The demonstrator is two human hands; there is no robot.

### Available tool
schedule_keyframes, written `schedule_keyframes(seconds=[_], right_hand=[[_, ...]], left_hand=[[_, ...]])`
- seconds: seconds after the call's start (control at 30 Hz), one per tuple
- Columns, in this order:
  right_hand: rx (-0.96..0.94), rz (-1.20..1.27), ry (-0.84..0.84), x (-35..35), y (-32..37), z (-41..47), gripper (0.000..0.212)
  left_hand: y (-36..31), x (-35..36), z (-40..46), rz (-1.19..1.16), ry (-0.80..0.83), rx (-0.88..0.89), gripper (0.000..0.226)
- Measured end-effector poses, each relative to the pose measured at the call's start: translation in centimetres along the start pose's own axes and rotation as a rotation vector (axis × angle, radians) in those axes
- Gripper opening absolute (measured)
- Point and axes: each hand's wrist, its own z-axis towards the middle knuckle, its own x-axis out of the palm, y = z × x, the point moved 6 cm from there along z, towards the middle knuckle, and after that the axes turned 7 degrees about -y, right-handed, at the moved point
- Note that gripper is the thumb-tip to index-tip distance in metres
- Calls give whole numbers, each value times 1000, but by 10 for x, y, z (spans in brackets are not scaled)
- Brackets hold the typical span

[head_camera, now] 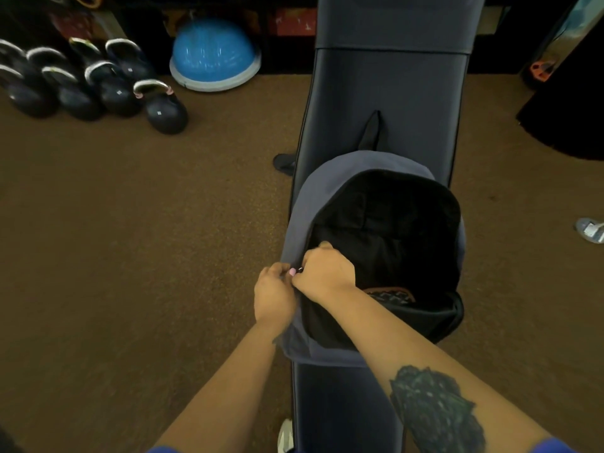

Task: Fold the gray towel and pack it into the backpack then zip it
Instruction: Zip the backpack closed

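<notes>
A gray backpack with a black lining lies on a dark padded bench, its main compartment wide open. Both hands meet at the left edge of the opening. My left hand pinches the gray fabric at the rim. My right hand is closed on the zipper pull beside it. A patterned item with a brown rim shows inside near the bottom. No gray towel can be made out in the dark interior.
Several black kettlebells and a blue balance dome stand on the brown floor at the far left. A shoe lies at the right edge. A black mat sits at the far right.
</notes>
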Motion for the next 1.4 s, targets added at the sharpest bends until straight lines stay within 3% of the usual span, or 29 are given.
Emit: schedule_keyframes(seconds=[0.17,0.63,0.8,1.0,1.17,1.3,1.4], right_hand=[[17,-68,-27,4,6,2,46],[130,36,-43,1,-6,3,47],[243,245,90,8,-16,7,28],[261,288,245,17,-19,15,29],[278,244,293,20,-23,21,33],[225,201,347,24,-22,21,32],[245,248,339,22,-23,19,33]], left_hand=[[7,1,-2,-115,22,-73,19],[1,-6,-3,-49,54,-21,17],[3,-3,-11,-97,112,-5,19],[6,-14,-24,-5,-139,71,18],[14,-6,-18,-153,-51,-62,6],[16,-8,-12,-102,-55,-95,11],[23,-3,-10,-215,-65,-256,17]])
